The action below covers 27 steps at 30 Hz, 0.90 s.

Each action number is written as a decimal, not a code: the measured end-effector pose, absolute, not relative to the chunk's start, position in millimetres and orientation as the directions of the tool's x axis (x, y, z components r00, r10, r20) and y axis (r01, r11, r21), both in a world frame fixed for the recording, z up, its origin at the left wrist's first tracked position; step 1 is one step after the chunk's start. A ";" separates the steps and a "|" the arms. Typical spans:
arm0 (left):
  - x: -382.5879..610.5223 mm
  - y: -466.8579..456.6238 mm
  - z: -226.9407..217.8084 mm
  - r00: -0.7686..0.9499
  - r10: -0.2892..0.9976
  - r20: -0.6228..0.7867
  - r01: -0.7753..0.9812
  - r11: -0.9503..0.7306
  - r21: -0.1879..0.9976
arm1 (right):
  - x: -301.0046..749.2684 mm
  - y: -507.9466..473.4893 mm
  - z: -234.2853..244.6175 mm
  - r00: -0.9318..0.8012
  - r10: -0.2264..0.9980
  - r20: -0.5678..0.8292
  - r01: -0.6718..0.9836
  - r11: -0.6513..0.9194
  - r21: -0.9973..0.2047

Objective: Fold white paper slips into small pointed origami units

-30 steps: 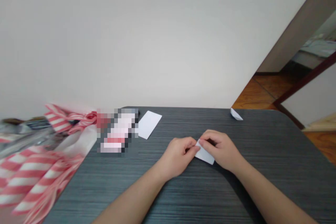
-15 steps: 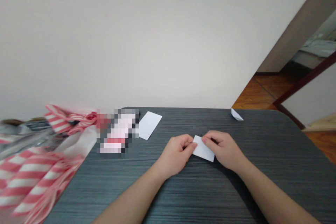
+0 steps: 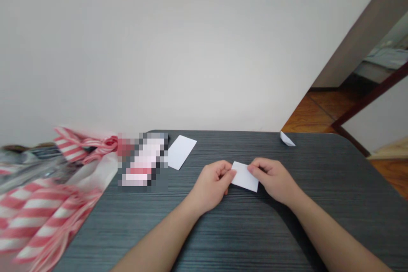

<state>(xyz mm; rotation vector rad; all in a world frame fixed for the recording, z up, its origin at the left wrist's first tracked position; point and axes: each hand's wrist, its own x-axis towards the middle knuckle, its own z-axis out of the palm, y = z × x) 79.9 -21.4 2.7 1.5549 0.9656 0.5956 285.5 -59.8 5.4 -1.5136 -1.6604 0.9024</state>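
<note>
A small white folded paper (image 3: 245,176) is held just above the dark grey striped table (image 3: 223,229), between both my hands. My left hand (image 3: 214,185) pinches its left edge with curled fingers. My right hand (image 3: 273,179) pinches its right edge, thumb on top. The paper faces me as a flat rectangle.
A second white paper sheet (image 3: 180,151) lies flat further back on the left. A small folded white paper shape (image 3: 287,139) sits at the table's far right edge. A red-and-white striped bag (image 3: 41,204) fills the left side. A pixelated patch (image 3: 142,159) sits beside it.
The paper has been lifted and turned so its flat face shows more. Both hands shifted slightly apart to its two ends.
</note>
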 end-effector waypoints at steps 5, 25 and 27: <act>81.2 -21.2 6.3 0.505 0.849 -0.154 0.221 0.045 0.974 | 289.2 -59.3 2.4 -0.067 0.997 0.038 0.484 0.066 -0.873; 79.5 -21.8 13.6 0.563 0.824 -0.071 0.258 -0.094 0.962 | 278.0 -63.3 14.7 -0.191 0.981 0.028 0.522 0.126 -0.844; 80.0 -21.7 14.2 0.551 0.832 -0.060 0.296 -0.128 0.947 | 276.3 -63.1 14.1 -0.187 0.982 0.023 0.518 0.119 -0.847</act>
